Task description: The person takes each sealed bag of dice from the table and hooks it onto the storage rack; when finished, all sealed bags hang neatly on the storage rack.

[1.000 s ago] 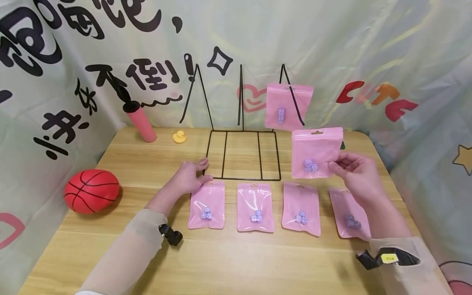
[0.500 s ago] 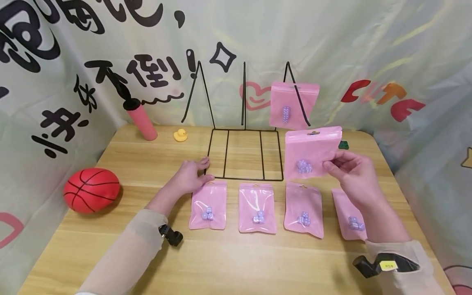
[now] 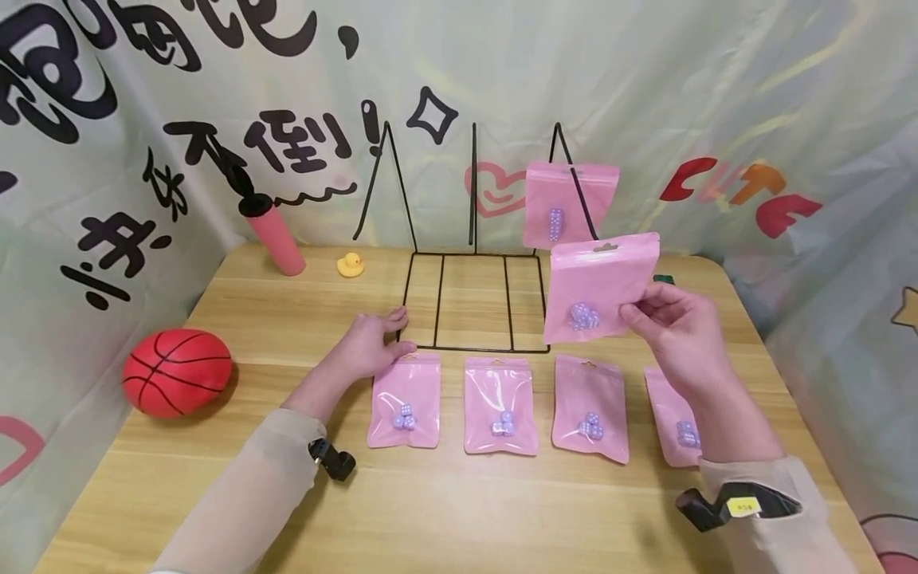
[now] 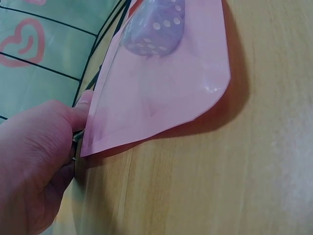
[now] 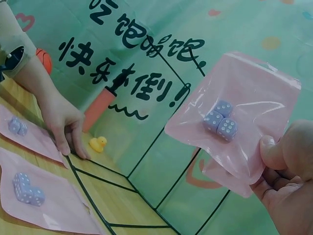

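My right hand pinches the right edge of a pink zip pouch with purple dice inside. The pouch is held upright above the table, in front of the black wire display rack. On the rack's right hook hangs another pink pouch, its dice in a column. At the rack's front left corner, my left hand holds the base wire between thumb and fingers. Its thumb is right at the top edge of the leftmost pouch lying on the table.
Three more dice pouches lie in the front row: one middle left, one middle right and one far right, partly behind my right arm. A red ball, a pink pump and a yellow duck stand left.
My right hand has moved the held pouch left and slightly up, toward the rack's right hook. The left hand stays at the rack's corner.
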Demonstrator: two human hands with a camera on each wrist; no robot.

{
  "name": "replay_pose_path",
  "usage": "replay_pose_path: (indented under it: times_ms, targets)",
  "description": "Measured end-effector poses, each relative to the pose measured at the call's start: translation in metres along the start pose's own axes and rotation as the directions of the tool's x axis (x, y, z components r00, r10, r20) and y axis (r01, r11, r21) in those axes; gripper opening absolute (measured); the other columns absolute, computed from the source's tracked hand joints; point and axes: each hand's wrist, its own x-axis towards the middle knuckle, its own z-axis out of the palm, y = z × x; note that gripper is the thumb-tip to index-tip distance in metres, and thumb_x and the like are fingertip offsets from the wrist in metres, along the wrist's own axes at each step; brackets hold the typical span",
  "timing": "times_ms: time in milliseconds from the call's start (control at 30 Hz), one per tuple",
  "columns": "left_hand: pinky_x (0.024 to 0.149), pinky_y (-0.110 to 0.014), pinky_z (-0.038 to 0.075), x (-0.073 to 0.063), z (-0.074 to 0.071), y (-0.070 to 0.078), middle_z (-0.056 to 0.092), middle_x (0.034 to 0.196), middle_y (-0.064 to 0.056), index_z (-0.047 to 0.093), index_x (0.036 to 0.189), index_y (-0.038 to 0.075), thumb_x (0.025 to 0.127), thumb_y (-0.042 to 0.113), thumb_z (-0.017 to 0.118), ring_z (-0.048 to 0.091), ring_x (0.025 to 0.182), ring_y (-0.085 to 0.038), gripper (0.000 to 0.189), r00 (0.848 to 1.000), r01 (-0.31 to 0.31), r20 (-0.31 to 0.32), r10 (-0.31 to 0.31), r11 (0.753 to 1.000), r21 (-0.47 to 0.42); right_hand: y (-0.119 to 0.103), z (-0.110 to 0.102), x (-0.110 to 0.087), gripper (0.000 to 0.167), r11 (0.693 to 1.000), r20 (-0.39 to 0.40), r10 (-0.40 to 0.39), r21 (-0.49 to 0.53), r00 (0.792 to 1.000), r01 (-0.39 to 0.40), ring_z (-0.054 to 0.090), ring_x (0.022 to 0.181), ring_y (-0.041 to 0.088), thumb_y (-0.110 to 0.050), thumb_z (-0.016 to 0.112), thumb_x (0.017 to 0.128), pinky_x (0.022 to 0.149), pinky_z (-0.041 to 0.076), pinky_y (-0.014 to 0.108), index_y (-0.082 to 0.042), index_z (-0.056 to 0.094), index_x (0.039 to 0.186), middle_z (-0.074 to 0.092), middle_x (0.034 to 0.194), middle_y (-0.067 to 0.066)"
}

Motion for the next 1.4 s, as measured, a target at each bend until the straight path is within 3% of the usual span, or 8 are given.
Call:
replay_pose_path:
  times_ms: [200, 500, 833, 1067, 1200, 1400]
  targets:
    - [0.128, -0.052, 0.013, -0.001, 0.000, -0.001, 0.039, 0.164, 0.000, 0.052, 0.152, 0.007, 0.101, 0.036, 0.075, 0.027, 0.154, -0.034, 0.064, 1.000, -0.008, -0.005, 0.008, 1.000, -0.001, 0.004, 0.003, 0.006, 0.010, 1.000, -0.006, 0.014, -0.014, 1.000, -0.014, 0.066, 0.081, 0.014, 0.006, 0.073, 0.096, 0.077, 0.059, 0.016, 0.000, 0.076, 0.104, 0.074, 0.091, 0.002]
    - [0.128, -0.055, 0.007, -0.001, -0.001, -0.001, 0.038, 0.165, 0.001, 0.052, 0.152, 0.007, 0.101, 0.036, 0.075, 0.023, 0.156, -0.038, 0.063, 1.000, -0.006, -0.006, 0.006, 1.000, -0.003, 0.006, 0.007, 0.010, 0.011, 0.999, -0.001, -0.007, 0.044, 1.000, 0.007, 0.067, 0.080, 0.014, 0.009, 0.073, 0.095, 0.075, 0.059, 0.017, 0.000, 0.076, 0.101, 0.075, 0.090, 0.003]
    - [0.127, -0.057, 0.004, -0.002, 0.000, -0.002, 0.040, 0.164, 0.001, 0.053, 0.151, 0.007, 0.100, 0.037, 0.076, 0.020, 0.156, -0.040, 0.063, 1.000, -0.005, -0.012, 0.005, 1.000, -0.008, 0.011, 0.010, 0.019, 0.010, 0.999, 0.000, 0.044, -0.030, 0.999, -0.044, 0.064, 0.082, 0.015, 0.002, 0.072, 0.098, 0.074, 0.058, 0.016, -0.002, 0.076, 0.107, 0.074, 0.094, 0.004]
    - [0.127, -0.053, 0.017, 0.000, 0.002, -0.004, 0.043, 0.162, -0.003, 0.055, 0.150, 0.004, 0.099, 0.035, 0.077, 0.033, 0.152, -0.035, 0.064, 0.999, -0.032, -0.025, 0.032, 0.999, -0.008, 0.015, 0.015, 0.029, 0.009, 0.998, -0.008, 0.034, 0.053, 0.999, -0.034, 0.064, 0.081, 0.014, 0.005, 0.070, 0.098, 0.073, 0.057, 0.017, -0.002, 0.075, 0.101, 0.074, 0.091, 0.002]
    - [0.128, -0.054, 0.010, 0.001, 0.003, -0.006, 0.043, 0.162, -0.001, 0.055, 0.150, 0.005, 0.099, 0.037, 0.077, 0.031, 0.153, -0.035, 0.064, 0.999, -0.030, -0.028, 0.030, 1.000, -0.005, 0.018, 0.018, 0.036, 0.014, 0.995, -0.023, 0.017, 0.098, 1.000, -0.015, 0.065, 0.080, 0.012, 0.009, 0.070, 0.097, 0.071, 0.056, 0.017, -0.004, 0.076, 0.096, 0.074, 0.088, 0.000]
    - [0.128, -0.054, 0.011, 0.002, 0.003, -0.008, 0.043, 0.162, -0.002, 0.056, 0.149, 0.004, 0.099, 0.036, 0.077, 0.038, 0.150, -0.036, 0.063, 0.998, -0.045, -0.035, 0.045, 0.999, 0.006, 0.019, 0.021, 0.045, 0.013, 0.996, -0.032, 0.020, 0.087, 0.999, -0.017, 0.066, 0.081, 0.012, 0.009, 0.069, 0.098, 0.073, 0.057, 0.018, -0.003, 0.075, 0.097, 0.075, 0.088, -0.001]
